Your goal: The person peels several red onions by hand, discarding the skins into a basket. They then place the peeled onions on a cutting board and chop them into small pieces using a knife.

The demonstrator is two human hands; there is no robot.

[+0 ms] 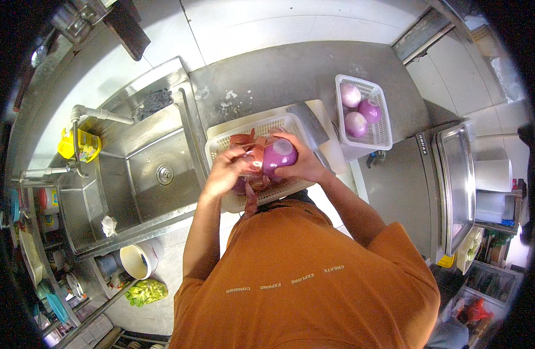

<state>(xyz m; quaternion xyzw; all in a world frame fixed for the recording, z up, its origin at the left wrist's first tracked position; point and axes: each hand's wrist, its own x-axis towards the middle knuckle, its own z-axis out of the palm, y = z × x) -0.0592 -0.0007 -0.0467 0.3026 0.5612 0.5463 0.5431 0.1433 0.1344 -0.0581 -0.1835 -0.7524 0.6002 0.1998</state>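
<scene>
A red onion [279, 158] with shiny purple flesh rests in my right hand [305, 158], its round root or stem end facing up. My left hand [230, 168] pinches a piece of papery brown-red skin [257, 152] at the onion's left side. Both hands are above a white plastic basket [211, 150] that holds loose skins and at least one more onion, partly hidden by my hands. Beneath the basket lies a pale cutting board [328, 118]. On the board is a cleaver [310, 124], its wide dark blade beside the basket's right edge.
A smaller white basket [387, 131] with three peeled onions [355, 124] stands at the right of the counter [267, 65]. To the left is a steel sink [152, 148] with a pipe faucet [104, 114] and a yellow container [91, 146]. Stacked metal trays [459, 187] stand far right.
</scene>
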